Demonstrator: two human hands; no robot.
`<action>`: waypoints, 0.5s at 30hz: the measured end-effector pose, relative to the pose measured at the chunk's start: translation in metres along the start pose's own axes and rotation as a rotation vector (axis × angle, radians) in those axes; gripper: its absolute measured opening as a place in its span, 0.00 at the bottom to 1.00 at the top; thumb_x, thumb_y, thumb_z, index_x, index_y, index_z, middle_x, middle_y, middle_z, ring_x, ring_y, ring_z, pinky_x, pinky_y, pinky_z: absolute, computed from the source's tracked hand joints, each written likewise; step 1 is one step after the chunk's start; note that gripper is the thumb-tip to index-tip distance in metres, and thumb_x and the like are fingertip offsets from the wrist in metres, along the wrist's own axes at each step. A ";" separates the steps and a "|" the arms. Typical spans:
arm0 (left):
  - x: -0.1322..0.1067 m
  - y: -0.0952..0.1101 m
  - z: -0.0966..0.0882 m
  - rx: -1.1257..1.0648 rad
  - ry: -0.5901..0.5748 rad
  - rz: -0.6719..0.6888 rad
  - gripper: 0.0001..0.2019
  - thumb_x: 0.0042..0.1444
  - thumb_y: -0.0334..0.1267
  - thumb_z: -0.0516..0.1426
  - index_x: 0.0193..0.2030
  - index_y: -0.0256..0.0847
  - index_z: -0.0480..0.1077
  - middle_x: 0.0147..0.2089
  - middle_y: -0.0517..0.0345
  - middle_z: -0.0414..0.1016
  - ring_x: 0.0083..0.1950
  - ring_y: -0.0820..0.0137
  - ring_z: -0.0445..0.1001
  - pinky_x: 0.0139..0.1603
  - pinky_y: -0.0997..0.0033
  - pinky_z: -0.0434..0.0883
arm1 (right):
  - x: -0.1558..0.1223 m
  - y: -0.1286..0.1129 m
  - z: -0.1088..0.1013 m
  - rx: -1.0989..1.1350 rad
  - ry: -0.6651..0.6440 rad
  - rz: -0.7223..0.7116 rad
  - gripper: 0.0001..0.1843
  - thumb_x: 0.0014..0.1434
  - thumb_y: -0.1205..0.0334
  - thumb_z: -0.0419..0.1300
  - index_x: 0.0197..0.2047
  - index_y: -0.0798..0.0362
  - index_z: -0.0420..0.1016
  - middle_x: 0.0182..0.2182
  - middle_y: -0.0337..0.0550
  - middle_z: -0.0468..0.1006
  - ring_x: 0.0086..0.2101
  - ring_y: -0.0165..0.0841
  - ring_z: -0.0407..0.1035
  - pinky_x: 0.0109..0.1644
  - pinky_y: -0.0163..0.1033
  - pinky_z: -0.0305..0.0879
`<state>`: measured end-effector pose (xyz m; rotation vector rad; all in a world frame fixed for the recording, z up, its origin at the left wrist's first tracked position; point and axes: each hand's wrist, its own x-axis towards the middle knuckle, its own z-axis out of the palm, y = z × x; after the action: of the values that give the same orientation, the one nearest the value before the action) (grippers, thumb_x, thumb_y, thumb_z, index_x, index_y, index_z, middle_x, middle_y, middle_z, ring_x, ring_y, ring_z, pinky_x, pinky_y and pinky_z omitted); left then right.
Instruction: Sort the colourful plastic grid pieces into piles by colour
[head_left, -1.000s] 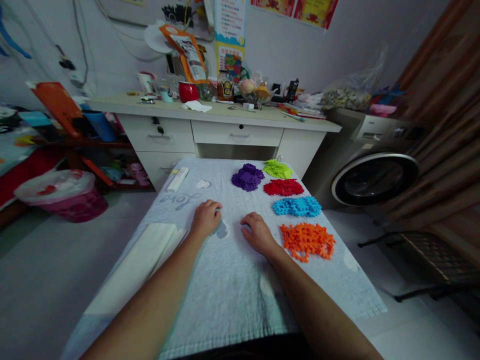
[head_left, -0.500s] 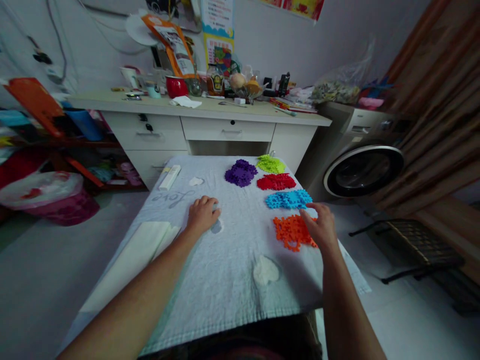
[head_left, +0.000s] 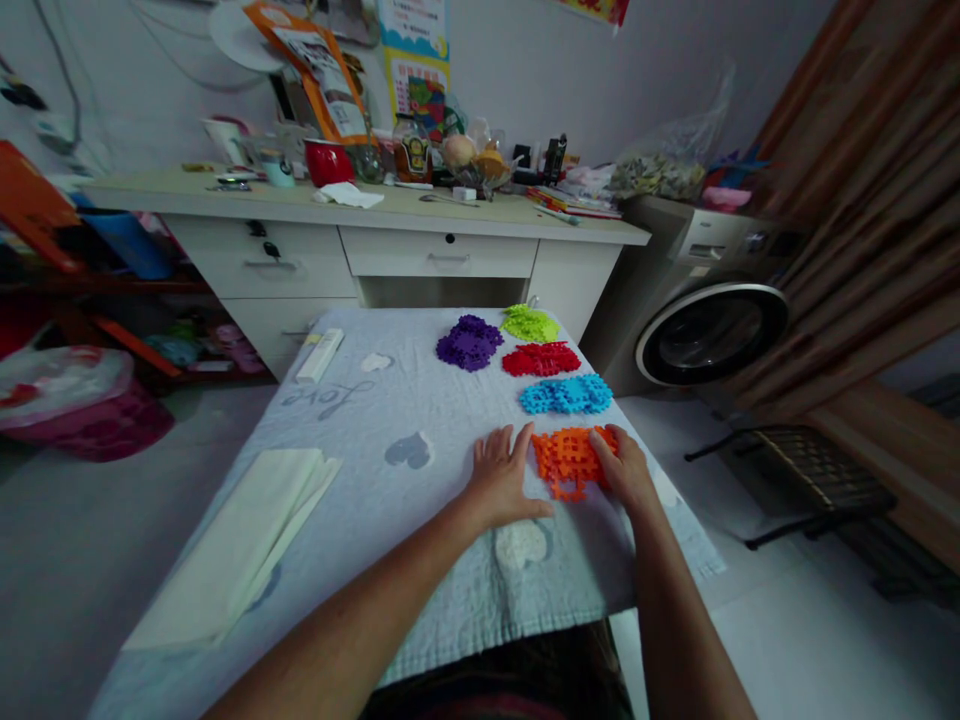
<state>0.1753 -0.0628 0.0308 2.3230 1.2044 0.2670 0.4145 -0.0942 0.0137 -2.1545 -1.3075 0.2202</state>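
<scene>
orange pile (head_left: 568, 460) on cloth (head_left: 360, 520), between left hand (head_left: 504, 482) and right hand (head_left: 628, 472).
left fingers spread, just left of the orange pile, contact unclear; right thumb over its right side, fingers at its right edge, pinching or not cannot be told. beyond the fingertips: blue pile (head_left: 566, 395), then red pile (head_left: 541, 359); farther off, purple pile (head_left: 469, 343) leftward and lime pile (head_left: 530, 323).

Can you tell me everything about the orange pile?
The orange pile is a low heap of bright, plastic-looking pieces with notched edges and little gaps. It lies on the pale blue cloth, on the near side of the blue pile. The right hand is on its right end; the left hand is open by its left side, perhaps touching.
</scene>
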 end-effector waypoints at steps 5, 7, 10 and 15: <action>0.003 0.006 0.021 -0.024 0.139 0.101 0.63 0.33 0.58 0.69 0.72 0.46 0.40 0.72 0.37 0.49 0.72 0.44 0.46 0.68 0.38 0.42 | -0.008 -0.017 0.008 0.113 0.023 -0.026 0.36 0.56 0.37 0.53 0.57 0.54 0.71 0.53 0.57 0.74 0.54 0.49 0.67 0.61 0.54 0.57; 0.002 0.004 0.026 -0.048 0.196 0.129 0.62 0.32 0.56 0.70 0.72 0.46 0.42 0.71 0.38 0.50 0.72 0.46 0.48 0.68 0.39 0.45 | -0.011 -0.025 0.011 0.205 0.010 -0.031 0.35 0.55 0.38 0.56 0.56 0.54 0.72 0.52 0.55 0.75 0.53 0.47 0.67 0.60 0.53 0.59; 0.002 0.001 0.030 -0.129 0.260 0.175 0.60 0.32 0.50 0.71 0.71 0.46 0.45 0.70 0.41 0.51 0.69 0.48 0.53 0.67 0.43 0.53 | -0.016 -0.040 0.015 0.389 -0.003 -0.011 0.32 0.52 0.39 0.59 0.52 0.54 0.74 0.50 0.53 0.76 0.50 0.45 0.69 0.56 0.50 0.64; 0.003 -0.001 0.028 -0.302 0.317 0.228 0.54 0.35 0.35 0.69 0.69 0.48 0.49 0.68 0.47 0.52 0.67 0.53 0.57 0.67 0.49 0.59 | -0.022 -0.062 0.025 0.669 -0.065 -0.027 0.25 0.53 0.43 0.59 0.47 0.53 0.76 0.42 0.48 0.79 0.43 0.42 0.72 0.47 0.45 0.68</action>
<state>0.1874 -0.0699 0.0066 2.1992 0.9541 0.8639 0.3459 -0.0825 0.0259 -1.5680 -1.0915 0.6237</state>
